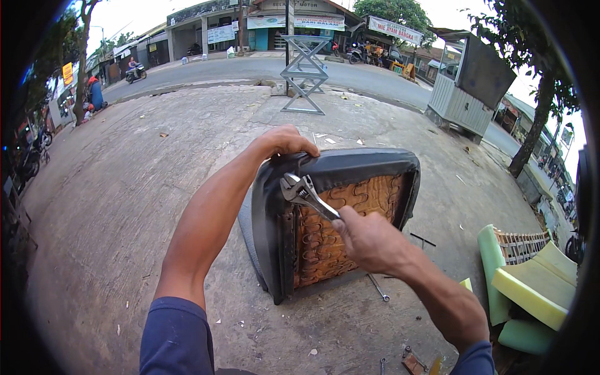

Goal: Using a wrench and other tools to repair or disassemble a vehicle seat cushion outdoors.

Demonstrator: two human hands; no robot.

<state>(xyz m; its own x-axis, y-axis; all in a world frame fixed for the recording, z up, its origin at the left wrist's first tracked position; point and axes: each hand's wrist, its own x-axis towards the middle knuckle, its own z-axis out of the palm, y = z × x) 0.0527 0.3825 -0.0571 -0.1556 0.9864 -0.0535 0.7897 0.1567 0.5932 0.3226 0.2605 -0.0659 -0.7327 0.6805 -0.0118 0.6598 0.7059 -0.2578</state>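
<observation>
**A:** On the concrete ground, seat cushion [337,219] stands on edge, underside toward the person, so the zigzag springs [350,212] and frame are exposed. Left hand [284,140] sits on the top corner, fingers curled over the black cover edge. Looks like a brace to keep it from tipping.

**B:** Right hand?

**A:** Right hand [369,240] is closed round the handle of an adjustable wrench [306,192]. Wrench head sits up and left of those fingers, against the seat's left frame edge, just below the left-hand fingers. Can't tell whether the jaw is on a fastener; too small.

**B:** So one hand steadies, one turns.

**A:** My read, yes. Upright pose gives wrench access to the frame side.

**B:** Anything loose nearby?

**A:** Small spanner [379,289] on the ground just below the right-hand fingers, near the seat's bottom edge. More small tools [409,359] lower down by the right forearm. Green foam pads [531,294] well off to the right of the fingers, with a bare spring frame [522,245] lying among them.
</observation>
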